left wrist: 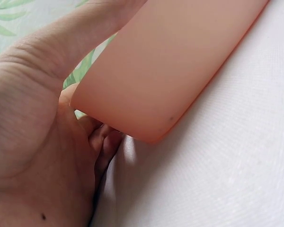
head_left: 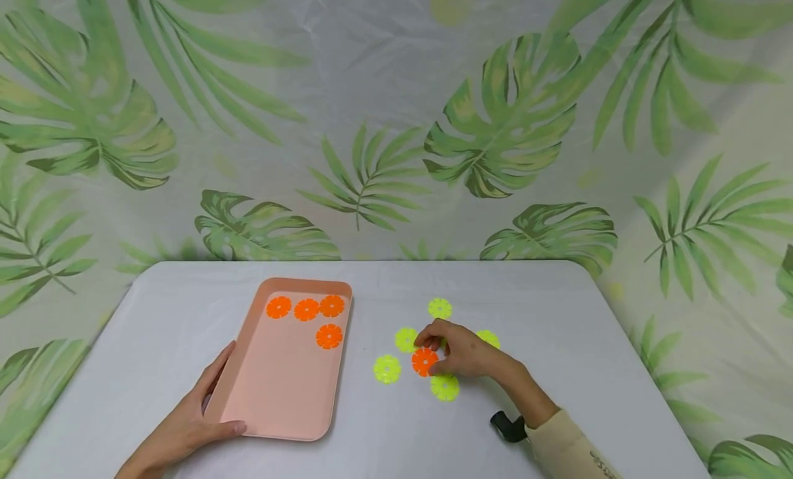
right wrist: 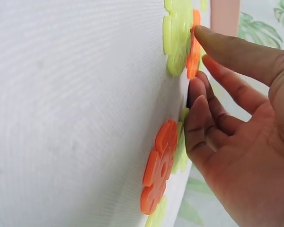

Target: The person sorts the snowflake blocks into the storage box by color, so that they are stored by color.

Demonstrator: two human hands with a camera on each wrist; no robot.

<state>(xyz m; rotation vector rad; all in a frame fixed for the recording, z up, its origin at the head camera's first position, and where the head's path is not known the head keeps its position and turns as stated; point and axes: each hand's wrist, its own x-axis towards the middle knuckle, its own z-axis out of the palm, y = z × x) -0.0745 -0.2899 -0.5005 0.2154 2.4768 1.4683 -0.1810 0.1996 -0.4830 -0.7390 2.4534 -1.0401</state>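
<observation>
My left hand grips a pink tray at its near left corner, the thumb over the near rim and the fingers along the left side. Several orange flower-shaped discs lie in the tray's far part. Right of the tray, my right hand has its thumb and index finger at opposite edges of an orange flower-shaped disc, pinching it close to the table. Yellow-green flower-shaped discs lie around it. In the right wrist view, another orange disc lies below the curled fingers; the hand hides it in the head view.
The white-covered table carries everything. A black curved object shows beside the right wrist. Behind the table's far edge hangs a leaf-patterned cloth.
</observation>
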